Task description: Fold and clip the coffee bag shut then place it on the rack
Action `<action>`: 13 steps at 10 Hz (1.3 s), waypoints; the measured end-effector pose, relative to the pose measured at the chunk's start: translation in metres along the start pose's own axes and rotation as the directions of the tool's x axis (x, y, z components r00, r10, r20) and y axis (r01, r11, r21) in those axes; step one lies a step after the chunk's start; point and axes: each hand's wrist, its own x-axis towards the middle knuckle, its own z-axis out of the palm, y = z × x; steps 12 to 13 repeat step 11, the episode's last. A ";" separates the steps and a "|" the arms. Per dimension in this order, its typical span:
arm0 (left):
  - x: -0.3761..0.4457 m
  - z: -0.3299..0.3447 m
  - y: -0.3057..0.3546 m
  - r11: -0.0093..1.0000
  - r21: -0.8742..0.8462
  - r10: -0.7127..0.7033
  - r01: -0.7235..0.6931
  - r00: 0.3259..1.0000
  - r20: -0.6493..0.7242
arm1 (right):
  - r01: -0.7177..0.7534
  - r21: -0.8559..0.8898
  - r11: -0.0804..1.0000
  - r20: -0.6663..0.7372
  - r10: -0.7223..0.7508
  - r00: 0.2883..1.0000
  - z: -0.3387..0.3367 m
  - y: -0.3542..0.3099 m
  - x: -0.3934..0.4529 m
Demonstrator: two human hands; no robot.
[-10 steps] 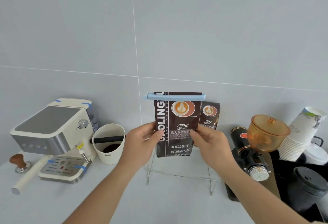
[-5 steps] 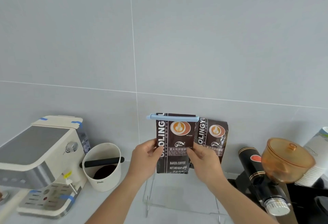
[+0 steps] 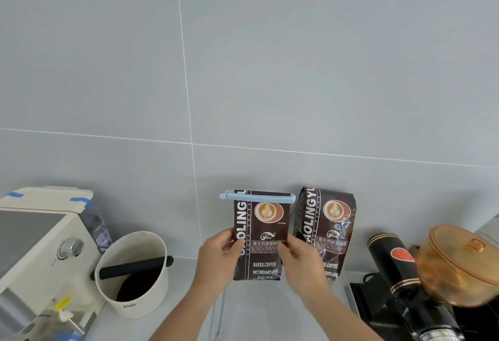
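The coffee bag (image 3: 260, 235) stood upright above the clear rack (image 3: 220, 311), its folded top held shut by the light-blue clip (image 3: 256, 197) lying crosswise. Whether its base touched the rack could not be determined. A second, unclipped bag (image 3: 325, 232) stood just beside it on my right, against the tiled wall (image 3: 243, 70). To my left sat the white knock box (image 3: 132, 273) and the espresso machine (image 3: 40, 254); to my right, the black grinder (image 3: 397, 267) with its amber hopper (image 3: 459, 262). Nothing stood between the bag and the rack. My left hand (image 3: 218, 259) pinched the bag's left edge at mid-height; my right hand (image 3: 299, 259) pinched its right edge, thumbs on the printed front.
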 end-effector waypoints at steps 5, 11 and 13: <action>0.022 0.004 -0.008 1.000 -0.001 -0.007 0.008 0.998 0.064 | 0.011 -0.044 0.999 -0.004 -0.011 1.000 0.014 0.007 0.016; 0.023 -0.004 0.003 0.992 0.066 -0.119 0.109 0.979 0.167 | -0.060 0.056 0.997 0.132 0.052 0.990 -0.009 -0.005 0.014; 0.023 -0.004 0.003 0.992 0.066 -0.119 0.109 0.979 0.167 | -0.060 0.056 0.997 0.132 0.052 0.990 -0.009 -0.005 0.014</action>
